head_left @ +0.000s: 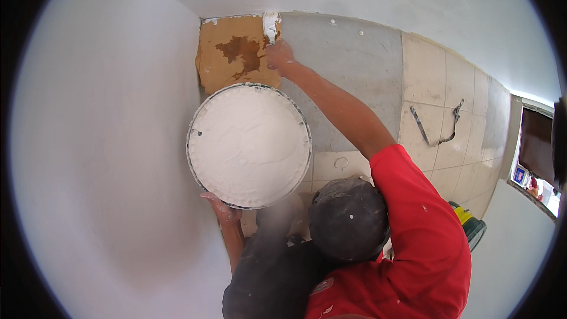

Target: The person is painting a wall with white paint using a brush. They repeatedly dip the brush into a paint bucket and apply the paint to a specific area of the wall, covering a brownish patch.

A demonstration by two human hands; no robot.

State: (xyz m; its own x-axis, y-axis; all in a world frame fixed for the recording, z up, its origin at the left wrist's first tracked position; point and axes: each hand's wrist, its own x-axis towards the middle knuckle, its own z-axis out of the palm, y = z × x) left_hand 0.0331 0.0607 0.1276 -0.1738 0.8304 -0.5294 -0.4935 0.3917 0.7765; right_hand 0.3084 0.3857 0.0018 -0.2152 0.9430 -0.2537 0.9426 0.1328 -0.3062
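Observation:
A round bucket [204, 133] full of thick white paint or paste [251, 142] takes up the middle of the view. My left hand [226, 210] grips its near left rim, with the fingers partly hidden beneath. My right arm reaches out past the bucket. There my right hand [280, 56] is closed on a paintbrush [270, 26], its white-coated end at the foot of the far wall. Under the brush and beside the hand lies a brown cardboard sheet [212, 41] with a dark wet stain.
A white wall [112, 142] rises close on the left. Grey sheet [348, 47] covers floor along the far wall. On the beige tiles [425, 77] to the right lies a dark strap [440, 142]. A green and yellow container [469, 224] stands behind my red sleeve, near a doorway.

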